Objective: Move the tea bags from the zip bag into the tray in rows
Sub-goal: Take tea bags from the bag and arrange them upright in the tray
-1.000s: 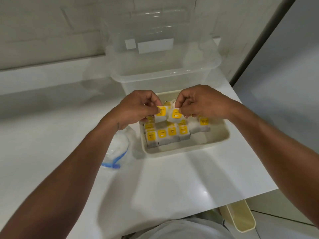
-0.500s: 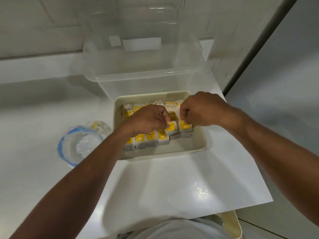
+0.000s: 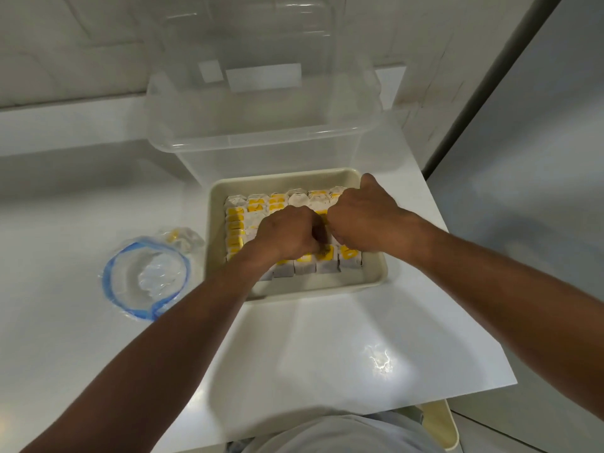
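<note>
Tray (image 3: 287, 179): in front of you, tea bags (image 3: 235, 220) in rows inside.
Zip bag (image 3: 147, 273): left of tray, mouth open.
Your left hand (image 3: 284, 232): fingers curled down among tea bags, grip hidden.
Your right hand (image 3: 366, 220): same, can't tell.

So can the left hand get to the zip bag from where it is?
Probably yes. The zip bag lies on the counter just left of the tray, on the side of the left hand, nothing between them. It need only lift over the tray's rim.
</note>
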### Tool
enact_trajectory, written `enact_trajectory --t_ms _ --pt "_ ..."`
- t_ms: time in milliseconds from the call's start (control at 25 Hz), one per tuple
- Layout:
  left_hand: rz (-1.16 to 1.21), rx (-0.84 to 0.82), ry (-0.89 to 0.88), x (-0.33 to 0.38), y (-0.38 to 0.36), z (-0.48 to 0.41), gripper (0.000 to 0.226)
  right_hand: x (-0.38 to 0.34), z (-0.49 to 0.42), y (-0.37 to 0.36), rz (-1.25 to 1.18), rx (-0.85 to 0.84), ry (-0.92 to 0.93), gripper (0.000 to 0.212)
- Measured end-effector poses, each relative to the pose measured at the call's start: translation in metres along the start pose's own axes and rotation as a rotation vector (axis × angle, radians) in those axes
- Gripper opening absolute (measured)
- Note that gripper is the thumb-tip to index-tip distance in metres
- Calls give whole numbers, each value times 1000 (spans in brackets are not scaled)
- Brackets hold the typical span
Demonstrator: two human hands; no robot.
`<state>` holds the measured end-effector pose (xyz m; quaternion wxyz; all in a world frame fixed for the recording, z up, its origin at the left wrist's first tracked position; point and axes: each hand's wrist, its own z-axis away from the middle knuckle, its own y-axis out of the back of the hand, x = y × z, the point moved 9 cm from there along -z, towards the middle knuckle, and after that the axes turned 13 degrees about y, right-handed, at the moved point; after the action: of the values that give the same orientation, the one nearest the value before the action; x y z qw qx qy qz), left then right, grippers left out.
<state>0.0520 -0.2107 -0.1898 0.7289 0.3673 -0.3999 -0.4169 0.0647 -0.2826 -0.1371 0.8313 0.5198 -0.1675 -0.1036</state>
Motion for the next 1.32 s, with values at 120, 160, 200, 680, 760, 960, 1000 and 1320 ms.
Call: enact_trajectory --t_ms 120,160,200,680,760,960,1000,1320 --pt "-10 43 20 -2 1 -8 17 3 -5 -3 62 -21 -15 34" --pt "-12 41 20 -3 1 -9 19 5 -6 -5 71 -30 -13 34" --pt "-21 34 19 -3 2 -10 21 6 -7 -6 70 -34 -16 34" --pt "-38 32 -42 1 4 -10 26 12 -7 -8 71 17 -44 37" --pt "-14 25 -56 0 4 -7 31 12 -5 -8 76 31 -49 29" --pt "-236 267 -44 -7 13 11 78 8 0 -17 80 16 -34 55" --pt "-291 305 -39 -6 11 14 83 5 0 -20 119 7 -42 67" --pt "-412 376 -27 6 -1 12 97 2 -9 -34 202 -42 -86 82"
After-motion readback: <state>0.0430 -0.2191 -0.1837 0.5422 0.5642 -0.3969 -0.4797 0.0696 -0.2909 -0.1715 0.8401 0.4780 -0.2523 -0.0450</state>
